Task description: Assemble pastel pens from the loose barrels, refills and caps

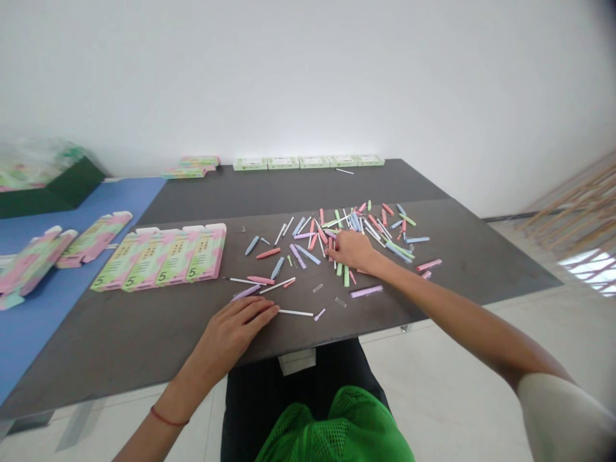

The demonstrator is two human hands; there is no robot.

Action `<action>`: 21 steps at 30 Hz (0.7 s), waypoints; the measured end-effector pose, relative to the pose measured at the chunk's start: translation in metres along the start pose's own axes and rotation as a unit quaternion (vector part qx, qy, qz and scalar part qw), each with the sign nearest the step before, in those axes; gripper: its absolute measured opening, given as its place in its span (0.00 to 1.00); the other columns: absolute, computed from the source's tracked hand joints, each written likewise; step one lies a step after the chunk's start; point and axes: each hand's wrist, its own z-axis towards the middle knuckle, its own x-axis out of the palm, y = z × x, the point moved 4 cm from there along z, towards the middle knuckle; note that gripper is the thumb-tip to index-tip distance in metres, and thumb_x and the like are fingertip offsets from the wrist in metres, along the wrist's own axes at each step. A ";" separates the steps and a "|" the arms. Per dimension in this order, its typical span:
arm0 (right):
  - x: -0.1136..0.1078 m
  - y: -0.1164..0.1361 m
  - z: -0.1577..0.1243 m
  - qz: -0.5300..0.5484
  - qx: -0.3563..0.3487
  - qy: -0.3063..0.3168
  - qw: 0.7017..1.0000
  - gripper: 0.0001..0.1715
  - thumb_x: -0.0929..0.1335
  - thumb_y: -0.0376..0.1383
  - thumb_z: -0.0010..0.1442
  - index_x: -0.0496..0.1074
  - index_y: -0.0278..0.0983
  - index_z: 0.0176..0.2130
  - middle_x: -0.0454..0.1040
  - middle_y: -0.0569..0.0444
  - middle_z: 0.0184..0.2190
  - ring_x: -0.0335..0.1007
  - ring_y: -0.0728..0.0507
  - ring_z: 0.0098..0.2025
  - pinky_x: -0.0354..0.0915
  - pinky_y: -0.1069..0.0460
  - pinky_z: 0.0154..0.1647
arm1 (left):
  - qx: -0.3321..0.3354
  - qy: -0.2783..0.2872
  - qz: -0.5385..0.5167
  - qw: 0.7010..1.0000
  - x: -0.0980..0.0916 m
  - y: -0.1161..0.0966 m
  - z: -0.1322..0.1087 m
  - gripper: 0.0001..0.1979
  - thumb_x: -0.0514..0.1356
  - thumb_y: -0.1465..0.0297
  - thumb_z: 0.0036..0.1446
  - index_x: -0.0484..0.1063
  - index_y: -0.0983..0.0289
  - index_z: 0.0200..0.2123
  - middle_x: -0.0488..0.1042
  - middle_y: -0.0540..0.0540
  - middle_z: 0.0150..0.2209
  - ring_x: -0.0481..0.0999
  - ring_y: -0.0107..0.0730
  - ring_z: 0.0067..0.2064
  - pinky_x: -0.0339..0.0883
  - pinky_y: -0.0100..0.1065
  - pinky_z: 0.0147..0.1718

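Note:
My right hand (352,249) reaches into a scattered pile of pastel pen parts (380,228) on the dark table (144,333), its fingers curled down onto pieces at the pile's left side. What it holds, if anything, is hidden. My left hand (235,328) lies flat near the front edge with fingers stretched out, its fingertips close to a white refill (295,312) and a purple barrel (245,292).
Flat pink-and-green cartons (163,258) lie in a row to the left, more on a blue mat (43,253). Green boxes (308,162) line the back edge by the white wall. A dark green bin (52,186) stands far left.

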 end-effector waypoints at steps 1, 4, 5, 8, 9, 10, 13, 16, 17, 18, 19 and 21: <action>0.001 0.000 0.004 -0.001 0.004 0.001 1.000 0.18 0.71 0.45 0.64 0.82 0.32 0.36 0.82 0.38 0.37 0.80 0.34 0.43 0.67 0.48 0.40 | -0.005 -0.006 0.001 1.000 0.000 -0.002 -0.001 0.16 0.54 0.72 0.73 0.76 0.59 0.58 0.81 0.57 0.55 0.79 0.43 0.57 0.76 0.47 0.57; 0.002 -0.004 0.009 -0.001 0.020 0.004 1.000 0.17 0.69 0.41 0.64 0.81 0.29 0.39 0.82 0.37 0.34 0.79 0.36 0.38 0.66 0.49 0.36 | -0.021 -0.028 -0.008 0.999 -0.001 -0.005 -0.003 0.16 0.54 0.72 0.73 0.76 0.60 0.58 0.81 0.57 0.54 0.79 0.42 0.56 0.76 0.46 0.57; 0.001 -0.005 0.010 0.001 0.020 0.004 1.000 0.17 0.69 0.40 0.64 0.81 0.28 0.38 0.82 0.37 0.33 0.79 0.36 0.37 0.65 0.50 0.35 | -0.029 -0.035 -0.014 0.999 0.000 -0.005 -0.004 0.15 0.54 0.72 0.73 0.76 0.61 0.57 0.81 0.58 0.54 0.79 0.42 0.56 0.76 0.46 0.57; -0.005 -0.011 0.009 0.008 0.012 -0.005 1.000 0.15 0.69 0.37 0.61 0.81 0.28 0.35 0.81 0.39 0.29 0.77 0.39 0.33 0.62 0.50 0.32 | -0.057 -0.049 -0.037 0.997 0.003 -0.003 -0.006 0.14 0.56 0.71 0.73 0.76 0.61 0.57 0.81 0.58 0.55 0.79 0.42 0.56 0.75 0.46 0.58; -0.008 -0.013 0.007 0.009 0.006 -0.008 1.000 0.14 0.69 0.37 0.60 0.81 0.29 0.33 0.81 0.41 0.29 0.76 0.40 0.32 0.61 0.51 0.32 | -0.066 -0.050 -0.044 0.996 0.005 -0.002 -0.007 0.15 0.56 0.72 0.73 0.76 0.61 0.57 0.80 0.58 0.55 0.79 0.42 0.57 0.75 0.46 0.58; -0.011 -0.015 0.004 0.014 -0.005 -0.017 1.000 0.13 0.69 0.36 0.61 0.80 0.30 0.33 0.80 0.43 0.28 0.75 0.41 0.32 0.61 0.51 0.32 | -0.073 -0.052 -0.052 0.995 0.007 -0.001 -0.009 0.15 0.55 0.72 0.72 0.76 0.61 0.57 0.80 0.58 0.56 0.79 0.42 0.58 0.75 0.46 0.59; -0.024 -0.017 -0.014 0.079 -0.095 -0.094 0.988 0.12 0.68 0.37 0.63 0.79 0.33 0.33 0.77 0.51 0.26 0.70 0.46 0.28 0.61 0.52 0.32 | -0.088 -0.060 -0.073 0.992 0.010 0.001 -0.011 0.16 0.53 0.74 0.72 0.75 0.62 0.58 0.78 0.60 0.57 0.78 0.41 0.59 0.74 0.45 0.61; -0.040 -0.012 -0.048 0.169 -0.236 -0.197 0.937 0.10 0.68 0.38 0.64 0.79 0.35 0.36 0.75 0.54 0.25 0.68 0.48 0.26 0.63 0.52 0.32 | -0.098 -0.064 -0.084 0.990 0.011 0.002 -0.012 0.18 0.51 0.76 0.72 0.76 0.63 0.57 0.78 0.60 0.58 0.78 0.40 0.59 0.74 0.44 0.62; -0.043 -0.008 -0.060 0.187 -0.275 -0.213 0.919 0.09 0.69 0.37 0.65 0.79 0.36 0.38 0.76 0.55 0.26 0.69 0.47 0.27 0.65 0.52 0.31 | -0.098 -0.064 -0.086 0.989 0.010 0.001 -0.011 0.19 0.51 0.76 0.71 0.76 0.63 0.57 0.78 0.60 0.58 0.78 0.40 0.59 0.74 0.44 0.62; -0.047 -0.004 -0.073 0.199 -0.307 -0.222 0.904 0.08 0.69 0.37 0.65 0.79 0.37 0.41 0.76 0.55 0.27 0.70 0.47 0.28 0.66 0.52 0.31 | -0.096 -0.064 -0.087 0.989 0.010 0.001 -0.011 0.19 0.50 0.77 0.71 0.76 0.63 0.57 0.78 0.60 0.58 0.78 0.40 0.59 0.74 0.44 0.62; -0.051 0.001 -0.084 0.211 -0.331 -0.237 0.889 0.08 0.70 0.35 0.65 0.79 0.38 0.43 0.77 0.55 0.27 0.72 0.48 0.28 0.68 0.52 0.31 | -0.094 -0.061 -0.087 0.990 0.010 0.001 -0.010 0.20 0.50 0.78 0.70 0.76 0.63 0.57 0.78 0.60 0.57 0.78 0.40 0.59 0.73 0.44 0.62; -0.058 0.011 -0.104 0.225 -0.359 -0.257 0.869 0.09 0.71 0.33 0.64 0.79 0.40 0.45 0.78 0.56 0.28 0.74 0.48 0.28 0.70 0.52 0.30 | -0.092 -0.058 -0.084 0.991 0.009 0.000 -0.009 0.21 0.50 0.78 0.69 0.76 0.62 0.57 0.79 0.60 0.57 0.78 0.41 0.59 0.74 0.45 0.62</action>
